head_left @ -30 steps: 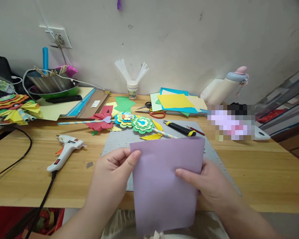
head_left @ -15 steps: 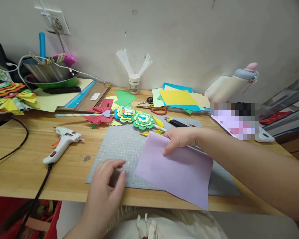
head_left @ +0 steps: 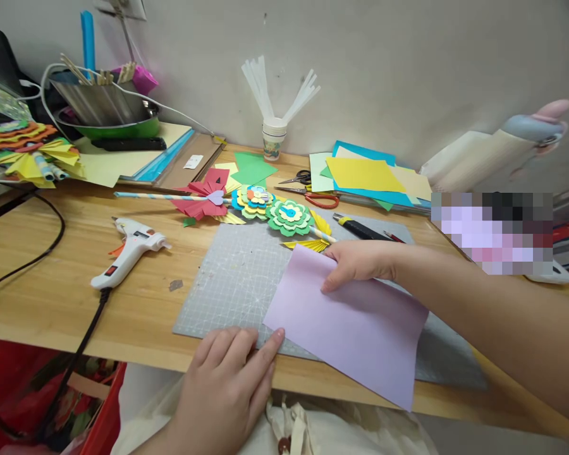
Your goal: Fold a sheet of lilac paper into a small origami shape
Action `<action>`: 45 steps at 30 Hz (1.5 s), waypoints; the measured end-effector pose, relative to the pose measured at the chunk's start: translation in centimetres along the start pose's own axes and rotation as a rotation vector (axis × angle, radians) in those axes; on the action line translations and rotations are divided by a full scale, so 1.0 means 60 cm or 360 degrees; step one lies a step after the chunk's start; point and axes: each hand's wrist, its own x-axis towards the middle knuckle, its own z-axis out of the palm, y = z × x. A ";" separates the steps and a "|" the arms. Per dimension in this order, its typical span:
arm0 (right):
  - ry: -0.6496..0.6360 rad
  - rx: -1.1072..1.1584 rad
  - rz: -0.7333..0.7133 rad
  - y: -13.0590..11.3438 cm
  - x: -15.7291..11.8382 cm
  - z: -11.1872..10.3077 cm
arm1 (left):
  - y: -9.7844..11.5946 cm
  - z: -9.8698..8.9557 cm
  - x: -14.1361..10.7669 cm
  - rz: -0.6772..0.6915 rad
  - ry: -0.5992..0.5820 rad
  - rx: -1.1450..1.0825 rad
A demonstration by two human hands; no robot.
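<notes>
A sheet of light purple paper [head_left: 360,328] lies slanted over the grey cutting mat [head_left: 218,278], its lower right corner past the table's front edge. My right hand [head_left: 360,262] grips its upper edge, thumb on top and the other fingers hidden beneath. My left hand [head_left: 232,373] is at the mat's front edge, fingers lying flat and the index fingertip beside the paper's lower left edge; it holds nothing. Just behind the mat lie paper flowers, one green [head_left: 290,215], and a red folded paper piece [head_left: 203,196].
A white glue gun [head_left: 130,249] with a black cord lies left of the mat. A black and yellow cutter [head_left: 360,227], scissors [head_left: 322,200], coloured paper [head_left: 370,174] and a cup of white sticks [head_left: 274,136] stand or lie behind. A green bowl [head_left: 118,129] is at the back left.
My left hand has moved right towards the paper's corner and its fingers have flattened. My right hand keeps its hold on the paper. The view has shifted.
</notes>
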 end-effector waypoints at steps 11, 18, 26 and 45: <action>-0.0018 0.0084 -0.0010 0.002 -0.003 -0.001 | -0.006 0.004 -0.008 0.0013 0.0100 -0.0093; -0.0031 0.0091 -0.0028 0.004 -0.003 -0.002 | -0.005 0.007 -0.012 0.0001 0.0101 -0.0100; -0.0024 0.0117 -0.0030 0.003 -0.003 -0.001 | -0.005 0.006 -0.009 0.0000 0.0034 -0.0006; 0.0070 0.0220 -0.0078 0.001 -0.005 0.015 | -0.016 -0.004 0.004 -0.0038 -0.0025 0.0175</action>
